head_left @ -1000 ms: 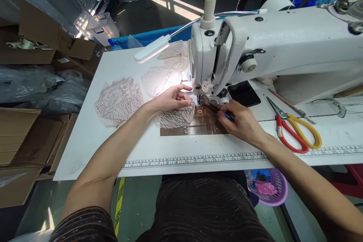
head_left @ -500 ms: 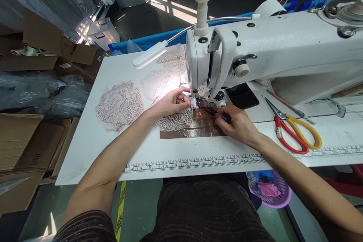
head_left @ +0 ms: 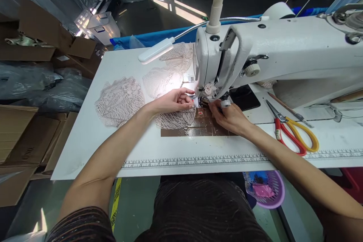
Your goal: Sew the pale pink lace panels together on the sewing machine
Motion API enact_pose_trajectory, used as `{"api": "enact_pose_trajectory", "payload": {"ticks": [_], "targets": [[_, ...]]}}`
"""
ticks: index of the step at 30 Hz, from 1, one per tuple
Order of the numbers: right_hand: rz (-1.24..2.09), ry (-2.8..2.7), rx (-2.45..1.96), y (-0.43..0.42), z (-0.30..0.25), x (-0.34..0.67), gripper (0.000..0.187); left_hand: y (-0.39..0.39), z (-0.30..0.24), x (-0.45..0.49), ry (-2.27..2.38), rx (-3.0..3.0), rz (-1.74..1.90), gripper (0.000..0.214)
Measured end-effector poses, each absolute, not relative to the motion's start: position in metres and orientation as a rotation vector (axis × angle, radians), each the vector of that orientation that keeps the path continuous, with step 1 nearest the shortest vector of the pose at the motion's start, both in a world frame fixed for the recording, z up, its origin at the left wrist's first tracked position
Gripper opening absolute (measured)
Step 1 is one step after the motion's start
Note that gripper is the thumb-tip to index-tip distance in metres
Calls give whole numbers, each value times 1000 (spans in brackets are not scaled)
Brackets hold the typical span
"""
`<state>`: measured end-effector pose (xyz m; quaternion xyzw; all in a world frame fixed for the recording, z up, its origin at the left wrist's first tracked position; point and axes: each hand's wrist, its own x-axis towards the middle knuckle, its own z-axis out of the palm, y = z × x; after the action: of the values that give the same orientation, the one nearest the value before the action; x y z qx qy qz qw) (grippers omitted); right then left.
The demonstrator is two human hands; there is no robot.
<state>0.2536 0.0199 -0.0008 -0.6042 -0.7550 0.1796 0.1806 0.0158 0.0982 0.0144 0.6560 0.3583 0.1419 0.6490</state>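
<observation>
We have both hands at the needle end of the sewing machine (head_left: 283, 43). Our left hand (head_left: 177, 100) is just beside that end, its fingers curled narrowly toward the thumb over the edge of a lace piece (head_left: 176, 120). This piece lies left of the machine's needle; we can't tell whether we pinch it. Our right hand (head_left: 230, 116) reaches in by the machine's needle area, fingertips partly hidden, its grip impossible to tell. Scissors (head_left: 281, 116) lie in front of the machine's arm.
</observation>
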Motion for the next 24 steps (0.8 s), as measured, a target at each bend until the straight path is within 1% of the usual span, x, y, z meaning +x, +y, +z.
{"api": "enact_pose_trajectory", "payload": {"ticks": [2,4,9,14,19,24], "targets": [[496,-2095,-1755,22,-1,249,51,98,12,17,801,1487,334,49],[481,-2060,-1826,24,-1,245,55,97,10,20,816,1485,363,50],[503,-2033,-1924,29,-2,237,49,93,11,26,888,1453,411,43],[501,-2081,-1862,30,3,234,39,92,16,27,874,1405,424,44],[496,-2110,-1956,29,8,230,40,95,11,26,832,1424,424,43],[394,-2166,-1812,30,6,226,41,99,0,24,819,1427,450,49]]}}
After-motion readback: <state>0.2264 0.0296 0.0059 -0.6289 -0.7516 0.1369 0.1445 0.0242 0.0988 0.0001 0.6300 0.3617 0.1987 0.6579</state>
